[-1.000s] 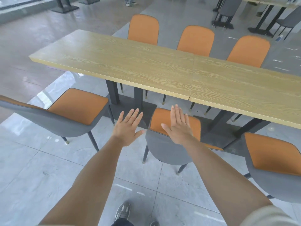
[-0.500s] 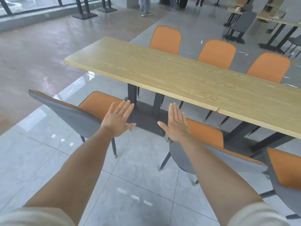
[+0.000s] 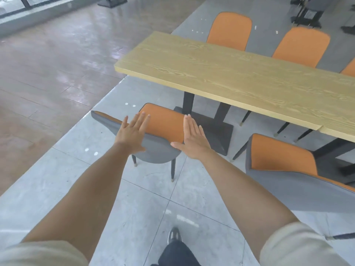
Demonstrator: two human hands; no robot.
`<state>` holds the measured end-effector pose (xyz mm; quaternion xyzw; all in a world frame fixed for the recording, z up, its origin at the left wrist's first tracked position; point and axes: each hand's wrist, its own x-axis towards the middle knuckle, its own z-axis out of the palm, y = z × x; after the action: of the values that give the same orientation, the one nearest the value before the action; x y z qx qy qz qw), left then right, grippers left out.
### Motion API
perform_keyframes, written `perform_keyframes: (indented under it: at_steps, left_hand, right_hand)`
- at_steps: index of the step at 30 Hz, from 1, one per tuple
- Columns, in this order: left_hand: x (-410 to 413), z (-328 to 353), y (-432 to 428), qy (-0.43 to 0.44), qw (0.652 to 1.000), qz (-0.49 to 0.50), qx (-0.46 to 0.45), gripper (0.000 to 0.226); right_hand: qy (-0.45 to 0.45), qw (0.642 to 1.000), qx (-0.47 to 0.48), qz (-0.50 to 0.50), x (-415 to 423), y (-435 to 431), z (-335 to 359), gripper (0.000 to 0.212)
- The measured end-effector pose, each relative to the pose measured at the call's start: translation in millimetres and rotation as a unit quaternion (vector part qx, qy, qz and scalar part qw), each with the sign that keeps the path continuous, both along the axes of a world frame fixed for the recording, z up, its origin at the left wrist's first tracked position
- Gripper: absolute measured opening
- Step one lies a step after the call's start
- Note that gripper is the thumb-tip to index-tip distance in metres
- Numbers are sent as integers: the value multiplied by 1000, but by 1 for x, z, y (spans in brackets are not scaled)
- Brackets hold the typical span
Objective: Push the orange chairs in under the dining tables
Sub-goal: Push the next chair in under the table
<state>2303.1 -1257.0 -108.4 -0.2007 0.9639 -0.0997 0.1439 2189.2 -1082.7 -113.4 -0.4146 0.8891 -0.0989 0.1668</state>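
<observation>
Head view: orange-seated, grey-backed dining chair (image 3: 165, 123) on grey tiled floor (image 3: 134, 198), out from near edge of long pale wood-grain table (image 3: 230, 73) at its left end; left hand (image 3: 132, 132) and right hand (image 3: 192, 137) flat, fingers straight, gripping nothing, over chair's backrest, contact unclear.

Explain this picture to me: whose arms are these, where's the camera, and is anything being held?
No machine here. A person wears a camera on the head, looking forward and down, so you see their own bare arms. The left hand and right hand are flat, fingers straight, reaching at the grey back of the nearest orange chair, which stands out from the wooden dining table. Neither has a grip on anything; whether they touch the chair I cannot tell. A second orange chair stands to the right; far chairs sit beyond the table.
</observation>
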Motion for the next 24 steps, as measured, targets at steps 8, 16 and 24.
perform_keyframes:
  at_steps: [8, 16, 24]
  left_hand:
    - [21, -12, -100, -25, 998, 53, 4, 108]
    - [15, -39, -182, -52, 997, -40, 33, 92]
    - [-8, -55, -221, -42, 989, -110, 85, 57]
  right_hand:
    - [-27, 996, 37, 79, 12, -107, -24, 107]
    - [-54, 996, 66, 12, 44, -178, -42, 96]
    - [24, 987, 112, -110, 49, -196, -55, 27]
